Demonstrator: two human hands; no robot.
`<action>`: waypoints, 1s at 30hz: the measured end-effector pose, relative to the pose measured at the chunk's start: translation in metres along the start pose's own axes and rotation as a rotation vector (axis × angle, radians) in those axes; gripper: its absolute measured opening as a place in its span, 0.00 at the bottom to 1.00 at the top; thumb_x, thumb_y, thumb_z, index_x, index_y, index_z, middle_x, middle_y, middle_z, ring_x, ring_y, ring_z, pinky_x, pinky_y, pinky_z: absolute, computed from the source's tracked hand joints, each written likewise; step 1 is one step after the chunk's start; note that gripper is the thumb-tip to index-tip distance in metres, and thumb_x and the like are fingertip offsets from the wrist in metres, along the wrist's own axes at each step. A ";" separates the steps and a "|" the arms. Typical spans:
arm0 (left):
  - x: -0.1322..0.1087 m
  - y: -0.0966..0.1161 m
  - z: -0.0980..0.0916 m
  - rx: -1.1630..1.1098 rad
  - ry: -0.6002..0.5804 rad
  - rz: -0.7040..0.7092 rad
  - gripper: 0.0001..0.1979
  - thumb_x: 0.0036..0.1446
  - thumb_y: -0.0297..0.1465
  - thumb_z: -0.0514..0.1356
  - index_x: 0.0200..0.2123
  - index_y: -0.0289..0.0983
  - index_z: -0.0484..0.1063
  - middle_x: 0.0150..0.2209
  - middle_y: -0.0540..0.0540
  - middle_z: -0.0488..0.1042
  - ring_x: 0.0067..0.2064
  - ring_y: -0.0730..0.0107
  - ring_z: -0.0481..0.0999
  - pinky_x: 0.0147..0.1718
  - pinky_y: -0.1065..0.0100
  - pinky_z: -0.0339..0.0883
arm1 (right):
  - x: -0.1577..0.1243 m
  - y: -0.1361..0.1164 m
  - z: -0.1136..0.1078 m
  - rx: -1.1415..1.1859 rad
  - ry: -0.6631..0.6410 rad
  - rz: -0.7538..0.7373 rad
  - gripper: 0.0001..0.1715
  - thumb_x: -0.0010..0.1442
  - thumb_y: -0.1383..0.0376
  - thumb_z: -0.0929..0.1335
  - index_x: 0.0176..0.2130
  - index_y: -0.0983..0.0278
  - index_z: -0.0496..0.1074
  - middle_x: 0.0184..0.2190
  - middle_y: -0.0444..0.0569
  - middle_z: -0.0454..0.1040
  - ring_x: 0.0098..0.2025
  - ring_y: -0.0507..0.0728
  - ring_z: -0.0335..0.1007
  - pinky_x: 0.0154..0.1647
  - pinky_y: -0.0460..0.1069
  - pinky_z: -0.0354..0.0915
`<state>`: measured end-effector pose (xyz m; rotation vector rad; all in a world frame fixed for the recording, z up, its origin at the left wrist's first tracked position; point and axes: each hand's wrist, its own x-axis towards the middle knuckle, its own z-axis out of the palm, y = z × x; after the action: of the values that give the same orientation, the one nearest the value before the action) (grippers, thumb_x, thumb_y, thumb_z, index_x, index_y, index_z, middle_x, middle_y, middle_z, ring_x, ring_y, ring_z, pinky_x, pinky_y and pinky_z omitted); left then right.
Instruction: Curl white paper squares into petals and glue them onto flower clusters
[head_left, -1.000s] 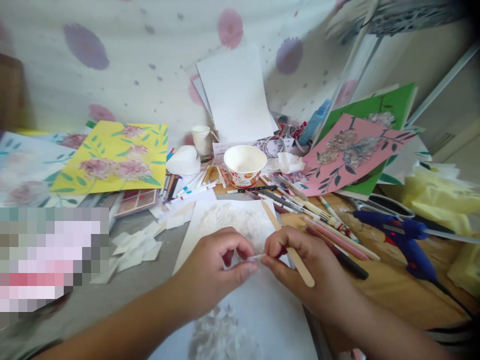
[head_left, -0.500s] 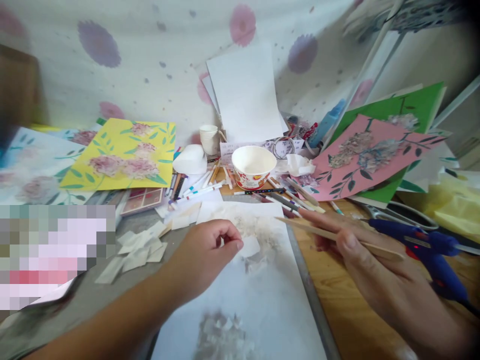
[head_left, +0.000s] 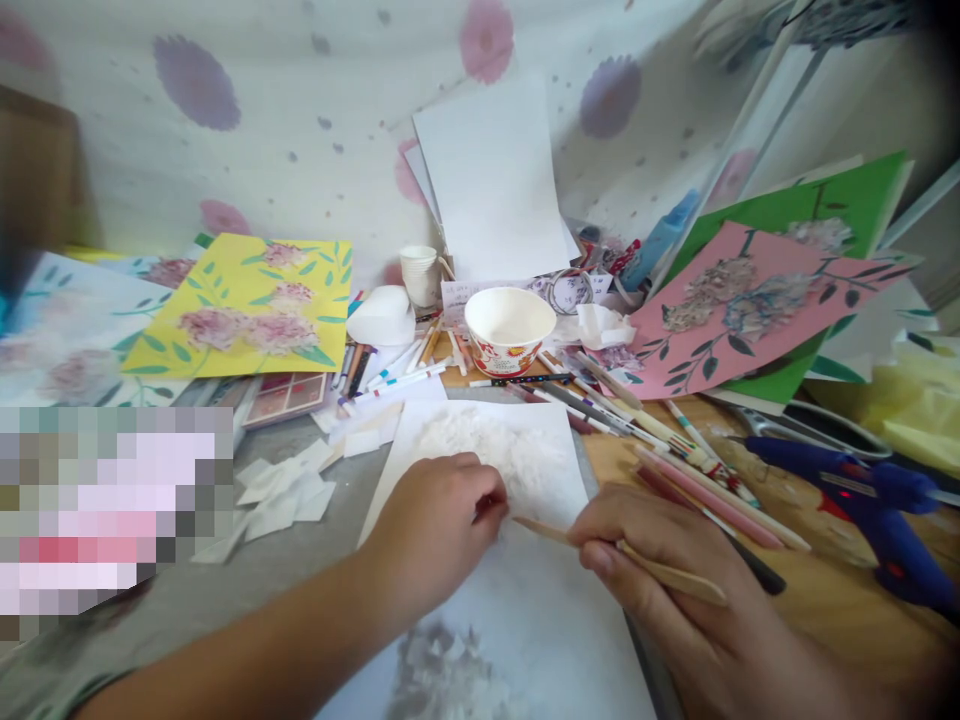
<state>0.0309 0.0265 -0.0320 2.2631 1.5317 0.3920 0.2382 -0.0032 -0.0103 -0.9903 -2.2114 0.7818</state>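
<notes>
My left hand is over the white sheet, thumb and fingers pinched together; whatever is between the fingertips is hidden. My right hand grips a thin wooden stick, whose pointed tip reaches close to the left fingertips. Behind the left hand, a cluster of crumpled whitish paper petals sits on the sheet's upper part. Another greyish petal cluster lies near its lower end. Several cut white paper pieces are heaped to the left on the grey mat.
A blue glue gun with a red light lies at the right, near scissors. Pens and brushes spread around a white paper bowl. Flower pictures on yellow card and pink card stand on either side.
My right hand has moved left and down, bringing the stick's tip to my left fingertips. My left hand has shifted slightly right; the white paper piece at its fingertips is no longer visible.
</notes>
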 end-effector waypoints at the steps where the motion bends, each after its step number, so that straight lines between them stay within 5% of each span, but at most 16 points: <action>1: 0.000 0.000 0.000 0.010 0.004 0.010 0.07 0.56 0.28 0.57 0.28 0.38 0.74 0.30 0.49 0.73 0.34 0.67 0.72 0.33 0.68 0.60 | 0.001 0.001 0.002 -0.018 -0.017 -0.010 0.13 0.66 0.69 0.58 0.32 0.63 0.68 0.25 0.43 0.67 0.28 0.52 0.65 0.29 0.47 0.61; 14: -0.005 -0.003 0.005 0.008 0.060 0.108 0.13 0.49 0.24 0.61 0.37 0.44 0.76 0.37 0.50 0.73 0.41 0.62 0.70 0.42 0.59 0.58 | -0.008 0.006 0.024 -0.438 -0.089 -0.310 0.14 0.59 0.77 0.61 0.29 0.64 0.69 0.23 0.46 0.68 0.25 0.55 0.62 0.26 0.49 0.59; 23: -0.005 -0.004 0.003 0.108 -0.007 0.165 0.07 0.52 0.24 0.59 0.28 0.42 0.74 0.34 0.51 0.71 0.39 0.65 0.67 0.39 0.61 0.55 | -0.016 0.013 0.029 -0.646 -0.159 -0.467 0.12 0.58 0.75 0.64 0.26 0.63 0.64 0.23 0.43 0.67 0.25 0.54 0.59 0.23 0.50 0.56; 30: -0.008 -0.003 0.001 0.177 -0.041 0.179 0.06 0.53 0.26 0.59 0.27 0.41 0.74 0.33 0.51 0.70 0.38 0.65 0.66 0.37 0.61 0.53 | -0.022 0.013 0.030 -0.676 -0.151 -0.450 0.11 0.60 0.77 0.62 0.30 0.64 0.67 0.25 0.44 0.69 0.27 0.55 0.62 0.26 0.50 0.58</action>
<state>0.0264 0.0199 -0.0347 2.5387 1.3974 0.2658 0.2346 -0.0213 -0.0447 -0.6718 -2.7578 -0.1177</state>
